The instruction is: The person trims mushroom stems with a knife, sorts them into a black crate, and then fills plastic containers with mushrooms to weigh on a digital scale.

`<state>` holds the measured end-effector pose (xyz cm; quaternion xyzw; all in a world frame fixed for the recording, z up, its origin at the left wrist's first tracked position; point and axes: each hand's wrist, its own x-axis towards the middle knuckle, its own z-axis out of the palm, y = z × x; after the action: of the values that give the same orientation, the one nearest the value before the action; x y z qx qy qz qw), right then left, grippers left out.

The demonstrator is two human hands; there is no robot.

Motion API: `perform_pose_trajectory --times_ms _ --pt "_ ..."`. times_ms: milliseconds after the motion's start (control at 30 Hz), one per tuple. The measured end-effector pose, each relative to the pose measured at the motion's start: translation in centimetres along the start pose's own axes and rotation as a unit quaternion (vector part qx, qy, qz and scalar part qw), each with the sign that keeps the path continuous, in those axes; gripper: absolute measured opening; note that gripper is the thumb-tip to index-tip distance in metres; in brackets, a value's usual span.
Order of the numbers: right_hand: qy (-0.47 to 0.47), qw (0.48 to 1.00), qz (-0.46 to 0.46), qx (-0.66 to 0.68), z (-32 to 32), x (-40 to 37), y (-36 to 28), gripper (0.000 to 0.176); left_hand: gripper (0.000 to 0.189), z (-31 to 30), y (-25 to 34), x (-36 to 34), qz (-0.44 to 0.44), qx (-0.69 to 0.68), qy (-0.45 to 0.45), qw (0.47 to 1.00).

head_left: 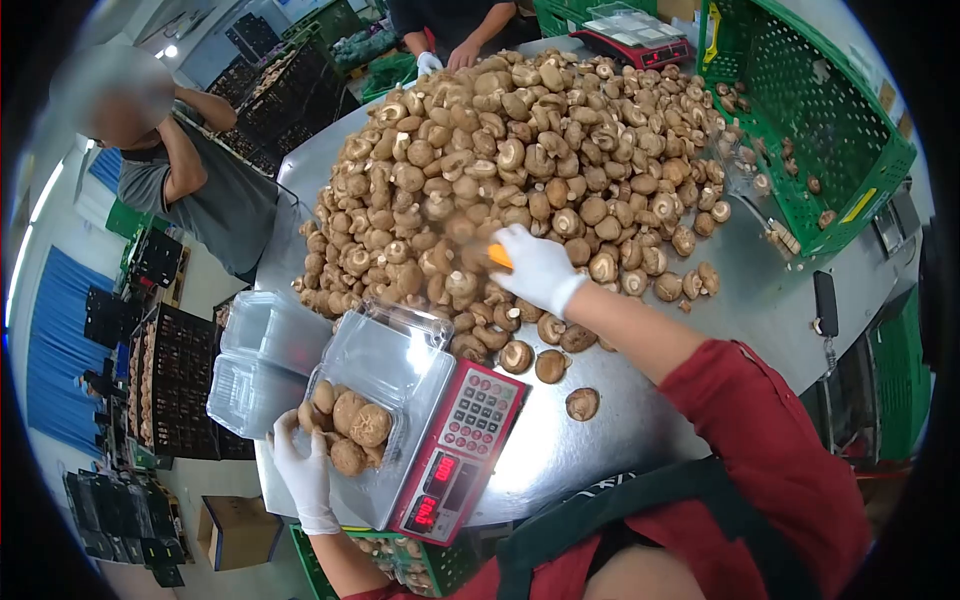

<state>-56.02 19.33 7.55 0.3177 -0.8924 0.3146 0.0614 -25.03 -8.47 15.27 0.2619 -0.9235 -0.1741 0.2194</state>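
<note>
My left hand [303, 478], in a white glove, is at the near left edge of an open clear plastic clamshell box [400, 437]. Its fingers close around a brown shiitake mushroom [312, 416] at that edge. Several more shiitake mushrooms [357, 425] lie in the box, which rests on a red digital scale [468, 440] with lit red digits. My right hand [541, 272], gloved too, reaches over the front of a large shiitake pile [450, 180]. It is closed on an orange-handled tool [499, 256], whose working end I cannot make out. The area beside it is blurred.
Stacked clear boxes [262, 365] stand left of the scale. A green crate [810, 120] lies tipped at the right, near a black-handled object [825, 303]. Loose mushrooms [582, 404] sit near me. Across the metal table [640, 425] are another scale [635, 45] and a co-worker; another person [200, 190] stands left.
</note>
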Motion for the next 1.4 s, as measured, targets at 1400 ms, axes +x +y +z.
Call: perform_pose_trajectory --times_ms 1400 --pt "-0.206 0.877 -0.397 0.176 4.7 1.6 -21.4 0.031 0.018 0.9 -3.1 -2.8 -0.006 -0.137 0.095 0.986"
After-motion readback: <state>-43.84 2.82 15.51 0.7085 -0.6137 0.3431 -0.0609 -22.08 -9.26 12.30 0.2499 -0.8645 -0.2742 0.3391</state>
